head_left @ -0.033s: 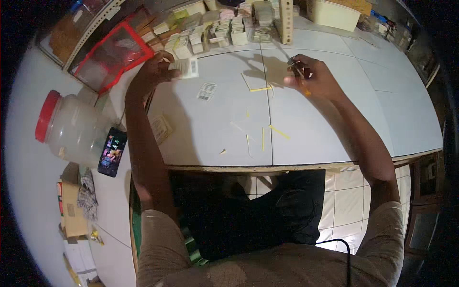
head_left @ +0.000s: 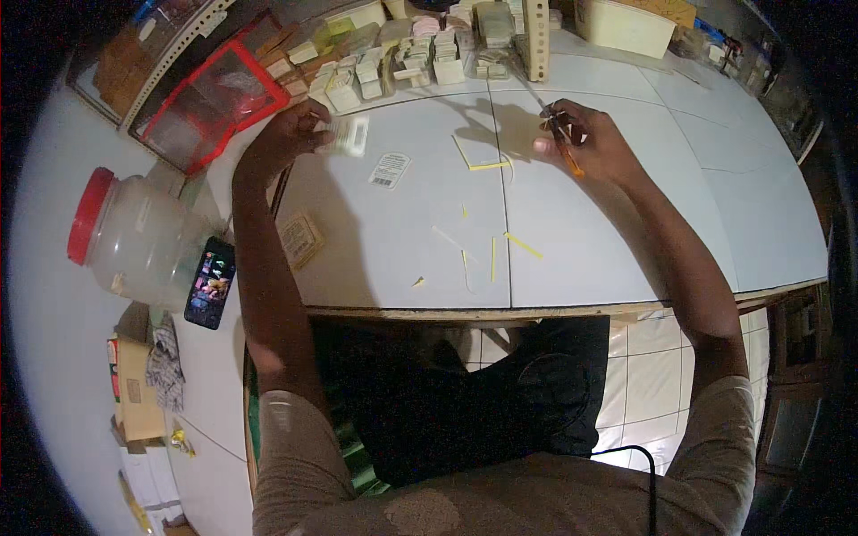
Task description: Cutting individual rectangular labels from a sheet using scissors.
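Observation:
At the far left of the table, my left hand (head_left: 290, 134) pinches a small white label card (head_left: 352, 137) between thumb and fingers. The card is tilted and slightly blurred. A second white label (head_left: 390, 170) with a barcode lies flat just to the right of it. My right hand (head_left: 594, 143) is closed around scissors (head_left: 565, 147) with an orange handle, the thin blades pointing away from me. The fingers partly hide the scissors' grip. Thin yellow strips (head_left: 489, 165) lie on the tabletop between my hands, with more yellow offcuts (head_left: 524, 247) closer to me.
Stacks of cards (head_left: 366, 76) and a white bin (head_left: 626, 29) line the back, beside a perforated metal post (head_left: 537, 40). A red-framed mesh box (head_left: 214, 112), a clear jar (head_left: 143, 228) with a red lid, and a phone (head_left: 211, 284) are at left. A cream packet (head_left: 299, 239) lies beside my left forearm.
The label card in my left hand has tilted and shifted slightly left. In my right hand the scissors have turned a little, with more of the orange handle showing.

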`<state>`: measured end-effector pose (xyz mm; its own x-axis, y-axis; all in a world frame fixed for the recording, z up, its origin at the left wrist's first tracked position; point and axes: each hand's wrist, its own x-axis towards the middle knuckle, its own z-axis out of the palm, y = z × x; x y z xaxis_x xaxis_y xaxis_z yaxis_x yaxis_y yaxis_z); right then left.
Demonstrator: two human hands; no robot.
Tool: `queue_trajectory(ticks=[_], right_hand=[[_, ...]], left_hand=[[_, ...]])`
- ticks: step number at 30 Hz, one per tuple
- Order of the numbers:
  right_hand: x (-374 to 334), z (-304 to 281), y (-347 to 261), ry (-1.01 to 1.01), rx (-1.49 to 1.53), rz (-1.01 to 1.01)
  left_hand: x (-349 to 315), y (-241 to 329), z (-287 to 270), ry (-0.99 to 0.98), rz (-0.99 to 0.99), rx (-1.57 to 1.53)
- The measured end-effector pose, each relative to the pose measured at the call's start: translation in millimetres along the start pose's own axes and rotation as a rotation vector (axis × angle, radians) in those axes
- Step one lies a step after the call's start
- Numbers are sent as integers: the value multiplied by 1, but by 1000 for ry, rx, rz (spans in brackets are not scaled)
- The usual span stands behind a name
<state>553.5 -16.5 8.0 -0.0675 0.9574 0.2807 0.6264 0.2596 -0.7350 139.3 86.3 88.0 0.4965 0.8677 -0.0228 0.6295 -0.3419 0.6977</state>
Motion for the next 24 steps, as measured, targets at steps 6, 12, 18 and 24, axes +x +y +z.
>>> queue_trajectory(ticks=[6, 12, 18, 24], right_hand=[[7, -7, 11, -97, -161, -107], [5, -9, 22, -222, 261, -81], [12, 6, 28, -349, 507, -41], [9, 13, 39, -326, 943, -53]], left_hand=[[38, -33, 19, -247, 155, 111], [85, -34, 52, -573, 99, 285], [67, -15, 88, -9, 606, 356], [58, 84, 187, 125, 541, -22]])
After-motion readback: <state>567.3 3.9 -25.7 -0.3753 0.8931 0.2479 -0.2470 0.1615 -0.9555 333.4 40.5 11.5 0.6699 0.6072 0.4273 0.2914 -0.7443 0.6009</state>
